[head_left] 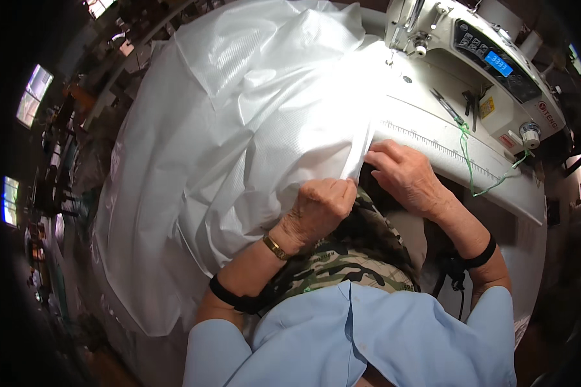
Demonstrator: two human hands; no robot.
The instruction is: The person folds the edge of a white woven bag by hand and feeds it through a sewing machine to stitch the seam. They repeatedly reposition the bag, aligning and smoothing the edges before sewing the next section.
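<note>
A large sheet of shiny white fabric (239,129) drapes over the left of the sewing table and down toward my lap. Its right edge is a narrow folded strip that runs up toward the sewing machine (497,58). My left hand (323,203) is closed on the near end of this edge, fingers curled tightly round it. Just up and to the right, my right hand (403,174) pinches the same edge between thumb and fingers. The fabric's upper part lies beside the machine's needle area (390,61), under bright light.
Thread snips (447,106) tied to a green cord (466,155) lie on the table (523,200), right of a printed ruler scale (432,142). The machine's lit blue display (498,64) and round knob (530,134) face me. Dim, cluttered workshop space lies at the far left.
</note>
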